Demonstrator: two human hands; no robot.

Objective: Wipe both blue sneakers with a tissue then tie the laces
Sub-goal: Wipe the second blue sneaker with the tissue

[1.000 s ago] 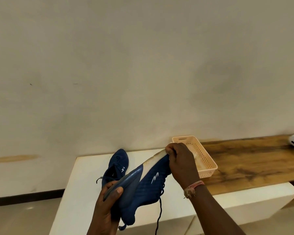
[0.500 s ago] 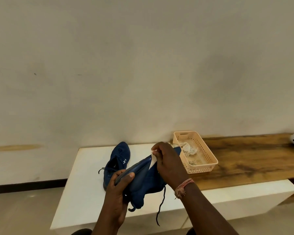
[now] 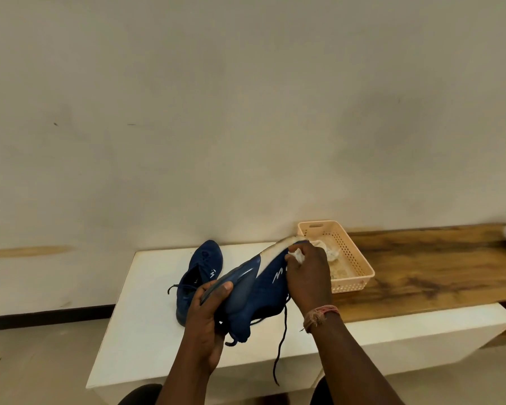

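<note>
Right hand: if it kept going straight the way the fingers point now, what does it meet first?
The right hand already presses the tissue on the held sneaker; the sneaker's side comes first.

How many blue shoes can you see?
2. One blue shoe is held up in both hands; the other blue shoe lies on the white table behind it.

I have only one view, from the camera worn on the person's head. It looks forward and a little downward, toward the pale wall (image 3: 246,112), which fills the upper half. The white bench (image 3: 146,317) stands low in the picture. The left hand (image 3: 206,320) and right hand (image 3: 307,276) are close before the lens.
</note>
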